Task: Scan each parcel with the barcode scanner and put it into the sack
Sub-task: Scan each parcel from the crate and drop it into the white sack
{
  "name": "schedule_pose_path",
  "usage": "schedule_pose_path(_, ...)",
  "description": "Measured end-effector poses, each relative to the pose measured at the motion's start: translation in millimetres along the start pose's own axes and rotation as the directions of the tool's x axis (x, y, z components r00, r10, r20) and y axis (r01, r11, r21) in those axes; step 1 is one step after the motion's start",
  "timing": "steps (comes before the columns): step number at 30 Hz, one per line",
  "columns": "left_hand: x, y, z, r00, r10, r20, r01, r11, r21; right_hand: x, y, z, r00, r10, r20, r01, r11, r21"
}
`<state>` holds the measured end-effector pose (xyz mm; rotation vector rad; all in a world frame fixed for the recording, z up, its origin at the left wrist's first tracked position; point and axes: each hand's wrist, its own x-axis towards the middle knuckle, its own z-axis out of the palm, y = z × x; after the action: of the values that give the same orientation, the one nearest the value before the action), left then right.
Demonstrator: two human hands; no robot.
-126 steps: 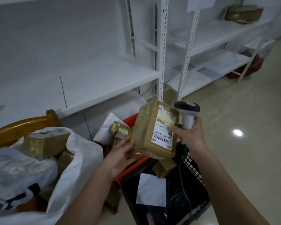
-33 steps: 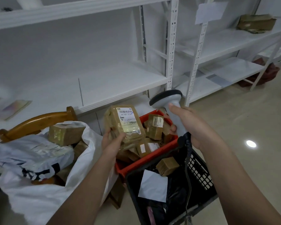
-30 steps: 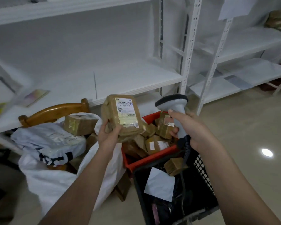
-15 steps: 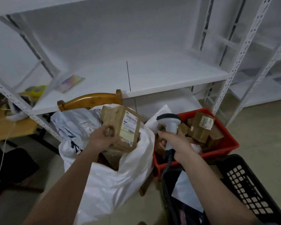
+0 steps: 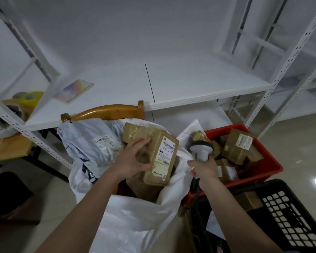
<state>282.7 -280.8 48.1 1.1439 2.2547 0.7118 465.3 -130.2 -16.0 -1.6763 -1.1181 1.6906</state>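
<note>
A: One parcel [image 5: 158, 157] moved from beside the scanner [image 5: 201, 150] to over the sack [image 5: 135, 212] mouth; left hand [image 5: 133, 161] grips it.
B: Scanned, presumably. Right hand [image 5: 204, 169] clasps the scanner; drop next.

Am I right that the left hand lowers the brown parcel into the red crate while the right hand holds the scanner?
Not quite. In the head view the left hand lowers the brown parcel into the white sack, not the red crate. The right hand does hold the scanner.

Brown parcel [image 5: 153, 157], white sack [image 5: 135, 216], red crate [image 5: 270, 168], black basket [image 5: 290, 221].
</note>
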Motion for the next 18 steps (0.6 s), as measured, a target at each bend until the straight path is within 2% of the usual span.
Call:
schedule_pose_path(3,9.6,4.0,1.6,0.998,-0.037,0.058,0.034,0.998,0.052,1.5,-7.2,-5.4,0.991,-0.017,-0.130,0.045,0.975,0.219)
schedule_pose_path(5,14.7,10.1,1.9,0.996,-0.050,0.077,0.042,0.994,0.100,2.0,-12.1,-10.3,0.990,-0.002,-0.138,0.044,0.952,0.304)
schedule_pose_path(8,21.3,26.5,8.6,1.000,-0.030,-0.010,0.030,0.999,0.040,2.8,-20.3,-20.9,0.999,0.034,0.038,-0.042,0.971,0.236)
schedule_pose_path(11,26.7,51.0,25.1,0.982,0.029,-0.189,-0.008,0.994,0.111,6.5,-24.0,-37.9,0.985,0.037,0.168,-0.069,0.980,0.188)
schedule_pose_path(15,29.4,87.0,54.3,0.952,0.066,-0.299,-0.016,0.986,0.166,13.4,-28.3,-75.1,0.974,0.021,0.224,-0.070,0.975,0.212)
schedule_pose_path(18,30.0,117.3,84.8,0.927,0.060,-0.371,0.033,0.970,0.239,26.1,-28.6,-121.8,0.973,0.008,0.231,-0.056,0.978,0.203)
